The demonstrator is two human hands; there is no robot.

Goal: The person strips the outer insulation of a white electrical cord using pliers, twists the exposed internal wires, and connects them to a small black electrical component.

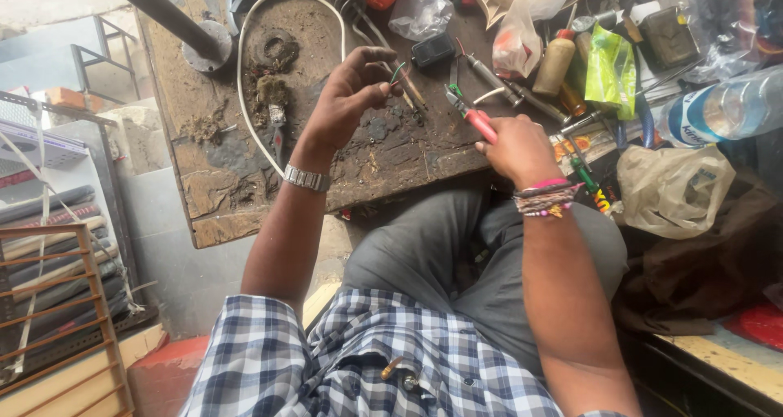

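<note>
Over worn workbench (214,192), left hand (347,99) pinching wires (397,73), right hand (518,148) gripping pliers (469,113)

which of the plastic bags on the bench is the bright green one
The bright green bag stands at the bench's right, between the tan squeeze bottle and the water bottle. The other bags are clear or beige.

**A worn bench in a crowded corner**

I sit at a scarred brown wooden workbench (245,180), its top flaking, stained and dusted with grime under flat daylight. A dark metal pole (159,9) rises from a round base plate on it. To my left stands an orange slatted metal rack (73,303) in front of stacked grey shelving (49,213). Beneath the bench edge runs a pale grey floor (175,254), with a red block (163,372) low beside me.
</note>
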